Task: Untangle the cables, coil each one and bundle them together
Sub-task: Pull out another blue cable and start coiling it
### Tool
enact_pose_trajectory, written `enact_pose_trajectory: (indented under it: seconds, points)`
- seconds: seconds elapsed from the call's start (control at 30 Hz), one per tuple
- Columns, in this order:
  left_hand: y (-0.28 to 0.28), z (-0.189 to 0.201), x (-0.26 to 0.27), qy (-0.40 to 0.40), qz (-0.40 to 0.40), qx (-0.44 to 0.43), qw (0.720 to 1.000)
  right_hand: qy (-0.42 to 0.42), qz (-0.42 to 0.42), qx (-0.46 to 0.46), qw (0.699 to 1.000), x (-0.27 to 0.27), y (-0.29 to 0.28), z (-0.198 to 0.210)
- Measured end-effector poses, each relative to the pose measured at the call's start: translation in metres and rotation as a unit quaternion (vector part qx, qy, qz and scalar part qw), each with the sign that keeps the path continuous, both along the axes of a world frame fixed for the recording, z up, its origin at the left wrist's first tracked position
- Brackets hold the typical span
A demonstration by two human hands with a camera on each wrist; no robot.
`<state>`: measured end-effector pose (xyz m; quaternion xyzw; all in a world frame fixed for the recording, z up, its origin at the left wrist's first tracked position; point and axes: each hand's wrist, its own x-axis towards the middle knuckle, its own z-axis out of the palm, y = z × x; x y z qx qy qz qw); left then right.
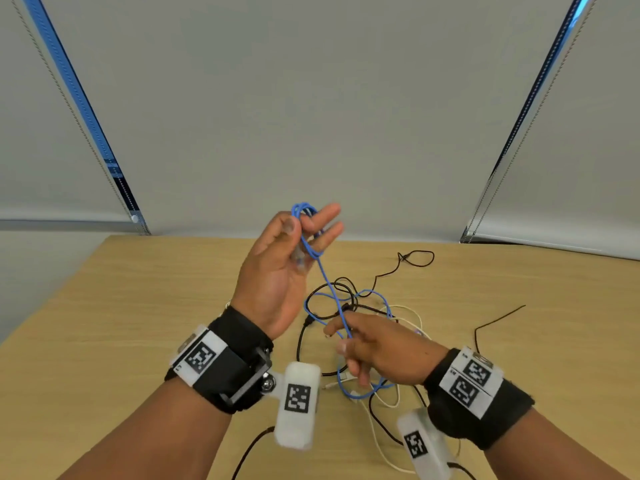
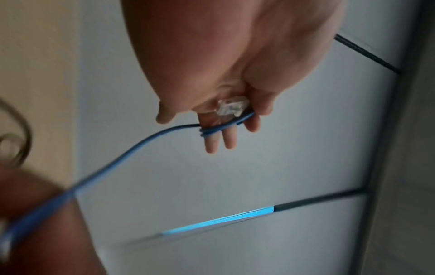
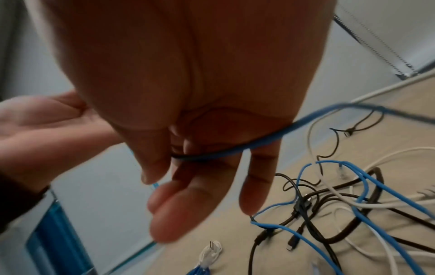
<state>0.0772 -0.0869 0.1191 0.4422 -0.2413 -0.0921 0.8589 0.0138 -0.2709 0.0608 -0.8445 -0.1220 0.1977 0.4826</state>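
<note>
Wound round two straight fingers of the raised left hand point(image 1: 277, 268), the blue cable point(image 1: 327, 289) runs down to the right hand point(image 1: 377, 351), whose thumb and fingers pinch it above a black and white tangle point(image 1: 381, 317) on the pale wooden table point(image 1: 121, 306). Grey blinds point(image 1: 311, 116) hang behind.

a light wooden table point(image 1: 138, 306) bears tangled black cables point(image 1: 377, 278), white cables point(image 1: 408, 313) and blue cable point(image 1: 367, 393).
</note>
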Motion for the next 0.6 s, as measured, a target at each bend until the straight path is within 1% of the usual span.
enact_pose_trajectory:
  seconds: [0.03, 0.07, 0.1, 0.13, 0.17, 0.23, 0.27, 0.3, 0.33, 0.4, 0.43, 0.53, 0.6]
  points:
    - [0.001, -0.001, 0.004, -0.025, 0.057, 0.065, 0.996, 0.0, 0.001, -0.007, 1.0, -0.003, 0.0, 0.004]
    - [0.003, -0.003, 0.007, -0.046, 0.106, 0.142, 0.983, -0.014, -0.002, -0.015, 1.0, -0.006, -0.002, 0.012]
    - [0.004, -0.007, 0.009, -0.061, 0.137, 0.22, 0.964, -0.046, -0.005, -0.026, 0.999, -0.009, -0.003, 0.022]
    - [0.004, -0.012, 0.01, -0.073, 0.146, 0.289, 0.943, -0.088, -0.008, -0.04, 0.995, -0.01, -0.005, 0.034]
    - [0.002, -0.018, 0.01, -0.085, 0.137, 0.341, 0.926, -0.131, -0.012, -0.056, 0.99, -0.01, -0.006, 0.046]
    - [-0.004, -0.029, 0.003, -0.109, 0.094, 0.401, 0.905, -0.206, -0.037, -0.076, 0.975, -0.008, -0.01, 0.065]
    - [-0.007, -0.033, -0.001, -0.11, 0.065, 0.405, 0.905, -0.238, -0.06, -0.074, 0.967, -0.004, -0.012, 0.071]
    - [-0.01, -0.035, -0.007, -0.097, 0.031, 0.388, 0.916, -0.266, -0.091, -0.067, 0.957, -0.001, -0.014, 0.074]
    - [-0.012, -0.035, -0.012, -0.071, -0.004, 0.353, 0.933, -0.284, -0.122, -0.055, 0.949, 0.002, -0.015, 0.076]
    - [-0.014, -0.032, -0.017, -0.02, -0.055, 0.274, 0.96, -0.286, -0.163, -0.014, 0.944, 0.005, -0.016, 0.075]
    - [-0.014, -0.031, -0.018, -0.007, -0.068, 0.251, 0.965, -0.273, -0.169, 0.015, 0.947, 0.006, -0.016, 0.073]
    - [-0.015, -0.028, -0.02, -0.014, -0.06, 0.24, 0.969, -0.226, -0.164, 0.106, 0.954, 0.005, -0.011, 0.065]
    - [-0.017, -0.029, -0.022, -0.024, -0.048, 0.233, 0.971, -0.247, -0.169, 0.104, 0.949, 0.007, -0.006, 0.059]
